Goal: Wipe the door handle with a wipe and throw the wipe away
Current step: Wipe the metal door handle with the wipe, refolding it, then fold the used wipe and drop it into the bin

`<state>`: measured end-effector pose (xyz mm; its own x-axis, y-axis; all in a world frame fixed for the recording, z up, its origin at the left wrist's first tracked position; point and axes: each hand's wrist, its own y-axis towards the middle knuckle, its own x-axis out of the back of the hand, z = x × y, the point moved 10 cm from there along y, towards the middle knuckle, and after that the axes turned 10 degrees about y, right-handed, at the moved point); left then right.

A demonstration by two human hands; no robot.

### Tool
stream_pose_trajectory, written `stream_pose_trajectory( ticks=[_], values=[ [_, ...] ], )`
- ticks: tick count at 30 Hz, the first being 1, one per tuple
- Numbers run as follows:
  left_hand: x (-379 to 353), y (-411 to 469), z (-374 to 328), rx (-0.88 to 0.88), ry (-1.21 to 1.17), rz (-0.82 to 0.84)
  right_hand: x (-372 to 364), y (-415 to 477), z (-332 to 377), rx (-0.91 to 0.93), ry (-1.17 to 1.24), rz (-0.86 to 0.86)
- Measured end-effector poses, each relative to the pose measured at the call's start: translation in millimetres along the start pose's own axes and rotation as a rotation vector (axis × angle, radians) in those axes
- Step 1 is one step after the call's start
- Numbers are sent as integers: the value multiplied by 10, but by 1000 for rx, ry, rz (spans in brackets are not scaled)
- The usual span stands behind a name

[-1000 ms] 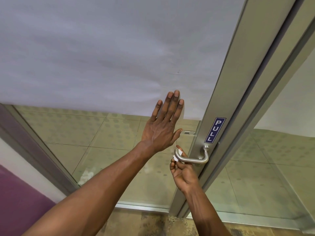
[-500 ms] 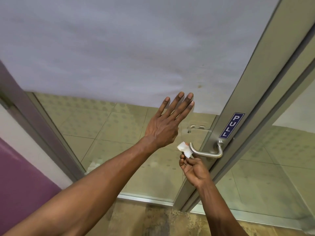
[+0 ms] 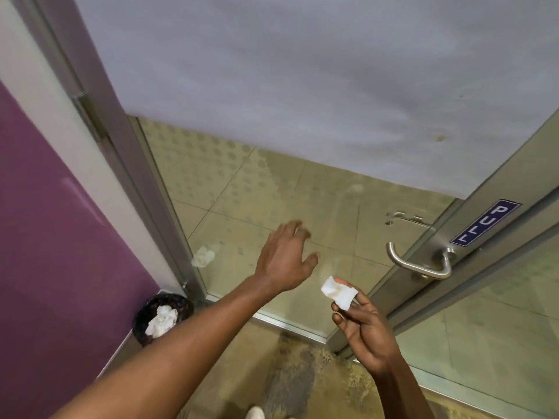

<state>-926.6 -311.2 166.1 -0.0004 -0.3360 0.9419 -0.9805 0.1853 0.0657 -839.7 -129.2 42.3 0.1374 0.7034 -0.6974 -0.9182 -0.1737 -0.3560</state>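
Observation:
A silver lever door handle (image 3: 419, 266) sticks out from the metal door frame under a blue PULL sticker (image 3: 485, 222). My right hand (image 3: 363, 326) holds a small white wipe (image 3: 338, 291) between thumb and fingers, to the lower left of the handle and apart from it. My left hand (image 3: 286, 257) is open with fingers spread, blurred, in front of the glass door (image 3: 242, 192). A small black bin (image 3: 163, 317) with crumpled white paper inside stands on the floor at the lower left, by the purple wall.
The upper door glass is frosted white; the lower part is see-through to a tiled floor. A crumpled white paper (image 3: 203, 256) lies behind the glass. The purple wall (image 3: 45, 237) fills the left side. A white shoe tip (image 3: 255, 414) shows at the bottom.
My right hand has drawn the wipe off the handle, down and to the left. My left hand has come off the glass and dropped. The view swung left, revealing the bin.

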Motion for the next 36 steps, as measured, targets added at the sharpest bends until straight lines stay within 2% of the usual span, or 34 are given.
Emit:
stream_pose_trajectory(
  ticks=[2, 4, 7, 11, 16, 20, 26, 30, 33, 36],
  values=[
    [-237, -244, 235, 206, -441, 143, -176, -23, -52, -29, -100, 54],
    [-474, -501, 333, 329, -817, 239, -324, -27, -92, -55, -237, 101],
    [-670, -865, 429, 442, -1060, 275, -519, -28, -125, -62, -448, 144],
    [-828, -1189, 631, 567, -1103, 201, -718, 21, -172, 3, -686, 133],
    [-891, -1496, 836, 781, -1101, 33, -751, 95, -287, 181, -928, 62],
    [-912, -1737, 959, 914, -1087, -69, -794, 90, -514, 196, -911, 118],
    [-1033, -2192, 1184, 1083, -1212, -145, -881, 31, -983, 77, -822, 179],
    [-996, -2342, 1345, 1080, -1280, -142, -1020, 70, -1283, 26, -809, 190],
    [-918, -2445, 1557, 1064, -1200, -125, -1222, 101, -1520, 16, -837, 252],
    [-875, -2605, 1888, 1122, -1111, -185, -1423, 180, -1776, 16, -871, 284]
  ],
)
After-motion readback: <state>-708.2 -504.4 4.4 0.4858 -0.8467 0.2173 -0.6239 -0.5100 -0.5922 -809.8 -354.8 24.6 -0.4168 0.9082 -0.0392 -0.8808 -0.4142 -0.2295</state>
